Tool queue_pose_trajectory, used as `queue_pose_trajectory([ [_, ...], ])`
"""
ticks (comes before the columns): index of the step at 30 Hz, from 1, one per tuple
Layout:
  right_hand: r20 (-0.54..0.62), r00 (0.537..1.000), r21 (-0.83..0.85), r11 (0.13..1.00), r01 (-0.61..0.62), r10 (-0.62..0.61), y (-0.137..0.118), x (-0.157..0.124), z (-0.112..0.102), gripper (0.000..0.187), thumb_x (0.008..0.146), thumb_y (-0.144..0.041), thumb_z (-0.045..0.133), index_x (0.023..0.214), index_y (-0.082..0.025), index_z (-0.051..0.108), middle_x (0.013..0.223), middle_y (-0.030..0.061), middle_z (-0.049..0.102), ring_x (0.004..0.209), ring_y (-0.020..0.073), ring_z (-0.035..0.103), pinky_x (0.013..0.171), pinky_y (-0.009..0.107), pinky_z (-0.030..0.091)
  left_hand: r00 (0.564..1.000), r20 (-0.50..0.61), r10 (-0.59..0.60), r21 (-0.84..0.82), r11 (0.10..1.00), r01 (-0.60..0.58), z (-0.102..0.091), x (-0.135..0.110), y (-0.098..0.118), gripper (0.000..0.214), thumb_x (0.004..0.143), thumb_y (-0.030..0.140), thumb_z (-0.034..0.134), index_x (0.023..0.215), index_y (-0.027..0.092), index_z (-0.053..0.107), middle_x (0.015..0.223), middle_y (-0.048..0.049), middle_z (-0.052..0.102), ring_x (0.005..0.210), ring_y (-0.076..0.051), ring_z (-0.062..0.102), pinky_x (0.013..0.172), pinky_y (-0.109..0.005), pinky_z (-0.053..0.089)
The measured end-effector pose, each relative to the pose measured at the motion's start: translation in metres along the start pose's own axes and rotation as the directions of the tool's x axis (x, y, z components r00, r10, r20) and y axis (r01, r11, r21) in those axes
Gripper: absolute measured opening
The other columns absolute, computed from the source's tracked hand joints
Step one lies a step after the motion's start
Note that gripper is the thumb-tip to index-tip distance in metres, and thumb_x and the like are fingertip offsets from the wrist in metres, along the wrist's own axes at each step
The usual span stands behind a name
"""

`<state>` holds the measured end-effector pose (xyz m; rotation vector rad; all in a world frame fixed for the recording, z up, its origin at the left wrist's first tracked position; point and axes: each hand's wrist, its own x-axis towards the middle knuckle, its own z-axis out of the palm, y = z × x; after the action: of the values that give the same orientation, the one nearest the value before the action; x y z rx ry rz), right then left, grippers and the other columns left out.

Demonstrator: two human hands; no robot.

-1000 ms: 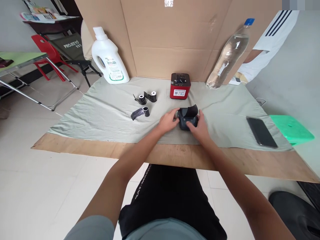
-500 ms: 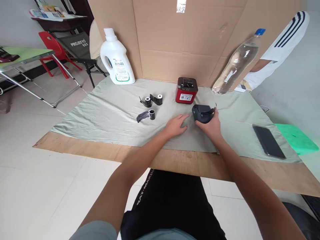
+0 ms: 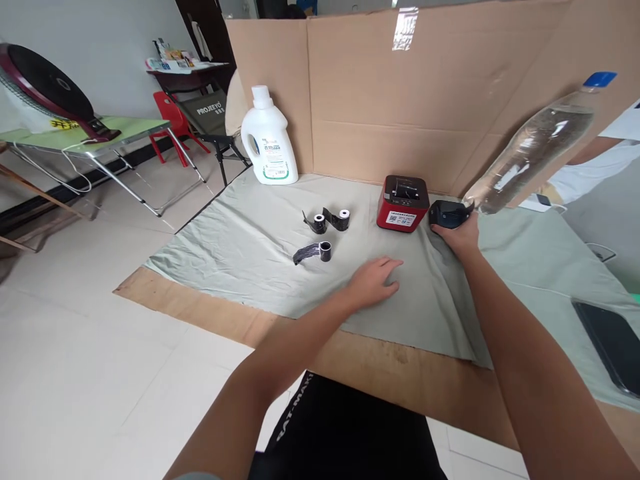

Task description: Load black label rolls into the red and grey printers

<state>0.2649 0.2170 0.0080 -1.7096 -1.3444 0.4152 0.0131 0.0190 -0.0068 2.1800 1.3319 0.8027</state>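
Note:
My right hand (image 3: 463,237) is wrapped around a small dark boxy device (image 3: 450,213), perhaps a portable printer, at the back of the table. The device sits just right of a red and black box (image 3: 403,204) with a slotted top and a white label, and close to the base of the water bottle (image 3: 537,150). My left hand (image 3: 375,283) is empty, fingers apart, low over the cloth in front of the red box. Left of it lie a black paper roll (image 3: 325,251) with its strip pulled out and two more black rolls (image 3: 342,219).
A grey-green cloth (image 3: 240,247) covers the wooden table, bunched near my right forearm. A white detergent bottle (image 3: 273,143) stands at the back left, before a cardboard screen (image 3: 380,93). A phone (image 3: 610,340) lies at the right. A person's sleeve (image 3: 617,127) shows behind the screen.
My right hand has carried the dark device back toward the screen, beside the red box. The cloth has bunched up near it. My left hand stays low over the cloth; the camera view has shifted.

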Motion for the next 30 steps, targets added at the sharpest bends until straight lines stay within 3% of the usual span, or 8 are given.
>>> queue_pose_trajectory([
  [3,-0.129,0.991,0.005,1.000,0.024,-0.023,-0.012,-0.015,-0.009,0.111,0.054,-0.033,0.096,0.149,-0.016,0.041,0.156,0.0360,0.041,0.149,0.0509,0.037,0.123,0.067,0.027,0.987,-0.141,-0.079,-0.207,0.977,0.048,-0.002,0.005,-0.011,0.047,0.094,0.023,0.063,0.140,0.023,0.061,0.137,-0.0094,0.069,0.112,-0.022,0.071,0.092,-0.037,0.063],
  [5,-0.224,0.937,-0.009,0.962,0.272,-0.267,-0.020,-0.028,-0.012,0.097,0.069,-0.035,0.086,0.152,-0.015,0.041,0.158,0.0318,0.039,0.152,0.0463,0.034,0.125,0.066,0.026,0.939,-0.290,-0.184,-0.361,0.930,0.071,-0.011,0.022,-0.022,0.043,0.095,0.020,0.060,0.139,0.023,0.061,0.139,-0.0104,0.069,0.120,-0.022,0.070,0.093,-0.035,0.062],
  [7,-0.154,0.878,0.086,0.879,0.469,-0.453,-0.027,-0.037,-0.006,0.078,0.079,-0.039,0.074,0.148,-0.018,0.047,0.153,0.0240,0.048,0.147,0.0385,0.046,0.124,0.061,0.035,0.873,-0.390,-0.292,-0.484,0.872,0.076,-0.025,0.053,-0.034,0.044,0.098,0.019,0.056,0.142,0.022,0.057,0.149,-0.0115,0.065,0.137,-0.024,0.064,0.106,-0.039,0.059],
  [10,0.086,0.919,0.374,0.868,0.327,-0.384,-0.032,-0.037,0.022,0.088,0.073,-0.049,0.079,0.150,-0.021,0.046,0.151,0.0213,0.053,0.138,0.0375,0.057,0.113,0.058,0.051,0.810,-0.353,-0.468,-0.668,0.732,0.132,-0.045,0.112,-0.046,0.041,0.105,0.027,0.048,0.145,0.022,0.056,0.161,-0.0104,0.056,0.153,-0.024,0.050,0.121,-0.043,0.050],
  [12,0.214,0.924,0.460,0.867,0.193,-0.319,-0.034,-0.032,0.044,0.098,0.066,-0.052,0.084,0.150,-0.021,0.046,0.150,0.0214,0.056,0.139,0.0386,0.058,0.114,0.058,0.052,0.814,-0.241,-0.529,-0.766,0.618,0.175,-0.051,0.144,-0.048,0.042,0.110,0.036,0.038,0.141,0.019,0.061,0.160,-0.0100,0.057,0.152,-0.025,0.052,0.121,-0.042,0.049],
  [15,0.244,0.902,0.473,0.855,0.211,-0.357,-0.035,-0.027,0.065,0.104,0.062,-0.052,0.087,0.152,-0.020,0.046,0.151,0.0206,0.058,0.141,0.0375,0.058,0.122,0.057,0.045,0.842,-0.131,-0.523,-0.835,0.516,0.190,-0.048,0.165,-0.044,0.049,0.112,0.040,0.031,0.140,0.016,0.065,0.152,-0.0092,0.065,0.145,-0.023,0.060,0.121,-0.040,0.050],
  [22,0.143,0.895,0.333,0.872,0.359,-0.423,-0.046,-0.063,0.027,0.109,0.064,-0.055,0.088,0.154,-0.013,0.045,0.153,0.0245,0.058,0.138,0.0425,0.059,0.119,0.062,0.046,0.898,-0.226,-0.377,-0.828,0.560,0.027,-0.038,0.110,-0.026,0.047,0.105,0.037,0.051,0.148,0.027,0.063,0.161,0.0044,0.056,0.159,-0.021,0.042,0.134,-0.038,0.034],
  [30,0.115,0.880,0.293,0.862,0.413,-0.461,-0.038,-0.192,-0.045,0.102,0.076,-0.049,0.086,0.161,-0.023,0.037,0.156,0.0184,0.057,0.140,0.0386,0.059,0.115,0.060,0.050,0.948,-0.248,-0.202,-0.727,0.685,-0.044,-0.028,-0.021,0.025,0.065,0.097,0.049,0.064,0.158,0.028,0.053,0.169,0.0034,0.044,0.163,-0.027,0.034,0.138,-0.041,0.026],
])
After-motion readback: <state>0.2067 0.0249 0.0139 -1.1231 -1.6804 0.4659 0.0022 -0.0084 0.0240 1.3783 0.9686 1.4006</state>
